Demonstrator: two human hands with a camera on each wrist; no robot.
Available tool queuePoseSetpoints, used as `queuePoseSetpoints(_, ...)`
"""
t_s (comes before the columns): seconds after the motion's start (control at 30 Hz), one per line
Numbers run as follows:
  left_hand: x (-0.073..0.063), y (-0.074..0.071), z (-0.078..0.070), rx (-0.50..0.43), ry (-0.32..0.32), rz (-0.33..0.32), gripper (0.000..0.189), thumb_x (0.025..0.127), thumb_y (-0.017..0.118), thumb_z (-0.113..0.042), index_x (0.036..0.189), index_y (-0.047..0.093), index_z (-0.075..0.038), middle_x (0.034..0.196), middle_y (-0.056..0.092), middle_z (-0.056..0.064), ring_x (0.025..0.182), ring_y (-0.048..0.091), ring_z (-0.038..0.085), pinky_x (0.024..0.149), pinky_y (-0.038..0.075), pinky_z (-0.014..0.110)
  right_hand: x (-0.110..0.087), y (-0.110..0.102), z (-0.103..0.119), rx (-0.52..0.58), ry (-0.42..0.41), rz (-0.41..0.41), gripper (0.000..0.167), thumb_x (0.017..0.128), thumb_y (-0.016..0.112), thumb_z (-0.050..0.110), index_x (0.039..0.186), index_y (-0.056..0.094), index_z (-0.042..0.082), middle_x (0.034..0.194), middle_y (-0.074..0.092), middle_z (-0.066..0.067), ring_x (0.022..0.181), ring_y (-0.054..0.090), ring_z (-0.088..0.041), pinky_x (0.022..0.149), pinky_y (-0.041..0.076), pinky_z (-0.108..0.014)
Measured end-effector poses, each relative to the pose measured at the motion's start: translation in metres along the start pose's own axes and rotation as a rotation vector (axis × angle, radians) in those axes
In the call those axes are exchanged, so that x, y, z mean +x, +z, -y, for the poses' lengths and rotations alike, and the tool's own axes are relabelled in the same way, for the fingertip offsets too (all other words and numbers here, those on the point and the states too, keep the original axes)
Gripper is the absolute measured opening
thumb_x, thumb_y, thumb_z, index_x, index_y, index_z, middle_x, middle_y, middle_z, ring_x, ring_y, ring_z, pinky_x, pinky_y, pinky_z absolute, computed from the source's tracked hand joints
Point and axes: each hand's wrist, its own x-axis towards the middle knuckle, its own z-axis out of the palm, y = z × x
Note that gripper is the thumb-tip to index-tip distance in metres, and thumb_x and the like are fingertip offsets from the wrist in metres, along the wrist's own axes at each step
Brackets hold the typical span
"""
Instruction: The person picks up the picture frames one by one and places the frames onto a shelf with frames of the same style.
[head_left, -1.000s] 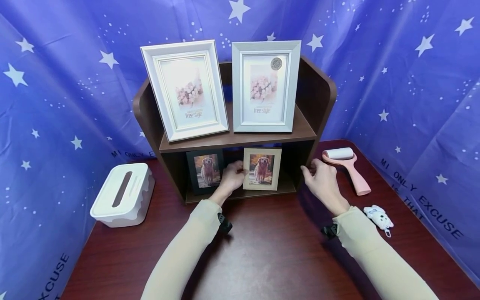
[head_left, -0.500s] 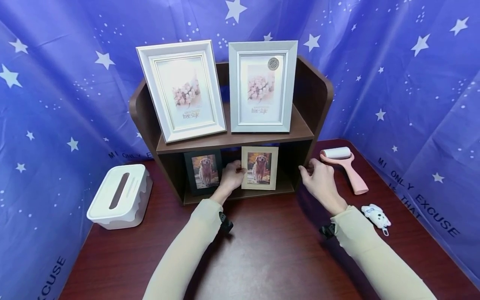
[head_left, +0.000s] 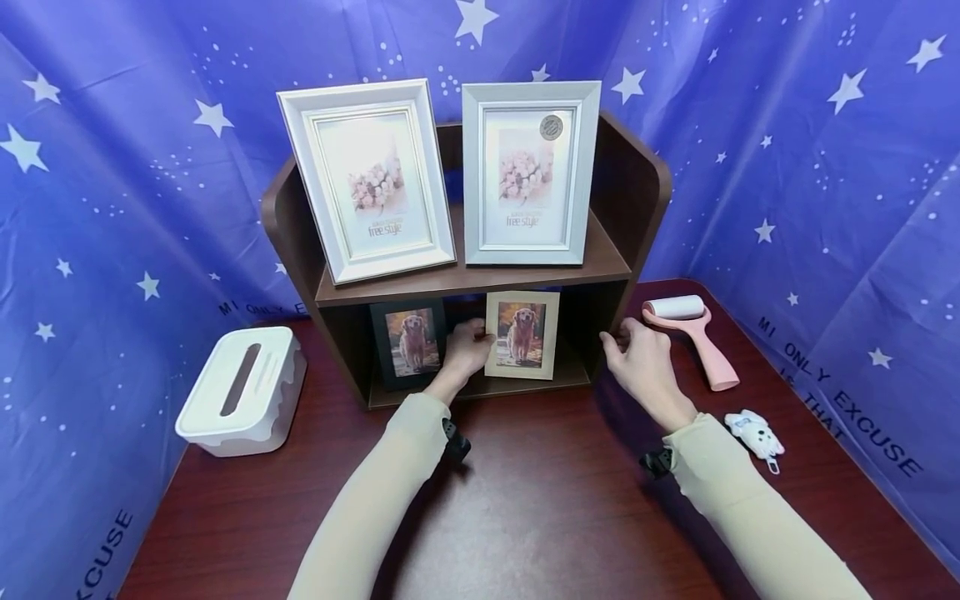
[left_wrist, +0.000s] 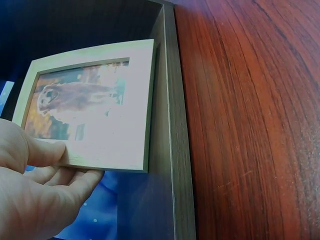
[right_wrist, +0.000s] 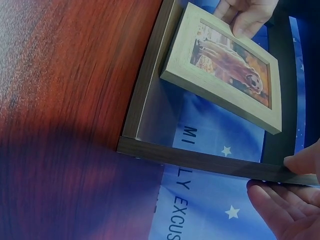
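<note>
A pale wood picture frame (head_left: 557, 337) with a dog photo stands in the lower compartment of the dark brown shelf (head_left: 648, 196). My left hand (head_left: 467, 350) pinches its left edge; in the left wrist view the thumb (left_wrist: 47, 151) lies on the front and the fingers behind. My right hand (head_left: 641, 367) grips the shelf's right side panel (right_wrist: 210, 165), thumb on the inner face and fingers on the outer, as the right wrist view shows. Left of my left hand stands a black picture frame (head_left: 386, 350) with a similar photo, its right side partly hidden.
A white frame (head_left: 311, 167), tilted, and a silver-grey frame (head_left: 474, 175) stand on the upper level. A white tissue box (head_left: 273, 358) sits at the left of the table (head_left: 525, 517). At the right lie a pink lint roller (head_left: 708, 354) and a white plush keychain (head_left: 753, 435).
The pale wood frame has shifted very slightly upward in the head view, still pinched by my left hand. My right hand keeps its place on the side panel.
</note>
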Motion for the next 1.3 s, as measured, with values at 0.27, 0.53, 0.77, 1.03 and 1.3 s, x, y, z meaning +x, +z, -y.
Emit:
queuePoseSetpoints(0.27, -0.001, 0.001, -0.001, 0.005, -0.002, -0.017, 0.038, 0.089, 0.064, -0.009, 0.125, 0.059, 0.002, 0.11, 0.065, 0.016, 0.101, 0.062, 0.027, 0.084, 0.049, 0.037, 0.0, -0.001, 0.0, 0.001, 0.001, 0.002, 0.018, 0.083, 0.07, 0.011, 0.074, 0.059, -0.001, 0.068, 0.066, -0.013, 0.061, 0.062, -0.03, 0.058, 0.047, -0.045)
queuePoseSetpoints(0.53, -0.003, 0.0, -0.002, -0.007, -0.012, -0.023, 0.04, 0.088, 0.065, -0.011, 0.125, 0.059, 0.002, 0.109, 0.066, 0.014, 0.099, 0.062, 0.026, 0.084, 0.049, 0.036, 0.0, 0.0, 0.0, -0.005, 0.006, -0.001, 0.019, 0.083, 0.07, 0.011, 0.074, 0.059, -0.001, 0.067, 0.065, -0.013, 0.06, 0.061, -0.03, 0.057, 0.046, -0.044)
queuePoseSetpoints(0.77, -0.003, 0.002, -0.005, -0.019, 0.013, -0.026, 0.031, 0.089, 0.067, -0.017, 0.115, 0.065, -0.002, 0.096, 0.068, 0.007, 0.083, 0.063, 0.02, 0.072, 0.05, 0.032, 0.0, 0.0, 0.0, -0.004, 0.006, 0.003, 0.018, 0.083, 0.07, 0.011, 0.075, 0.059, -0.001, 0.067, 0.065, -0.014, 0.061, 0.061, -0.03, 0.058, 0.047, -0.044)
queuePoseSetpoints(1.03, -0.015, -0.005, -0.011, 0.086, 0.021, 0.016, 0.063, 0.092, 0.063, -0.028, 0.143, 0.039, -0.002, 0.131, 0.053, 0.021, 0.116, 0.052, 0.035, 0.092, 0.044, 0.043, 0.0, 0.001, 0.001, -0.002, 0.002, 0.005, 0.019, 0.083, 0.07, 0.011, 0.073, 0.058, -0.001, 0.066, 0.064, -0.013, 0.06, 0.06, -0.03, 0.058, 0.046, -0.045)
queuePoseSetpoints(1.3, -0.036, -0.012, -0.016, 0.177, 0.096, 0.016, 0.073, 0.092, 0.064, -0.031, 0.148, 0.029, 0.0, 0.132, 0.05, 0.027, 0.118, 0.05, 0.039, 0.097, 0.039, 0.044, 0.0, 0.0, -0.001, -0.008, -0.002, 0.001, 0.019, 0.083, 0.07, 0.011, 0.074, 0.058, -0.001, 0.067, 0.065, -0.014, 0.06, 0.061, -0.03, 0.058, 0.046, -0.045)
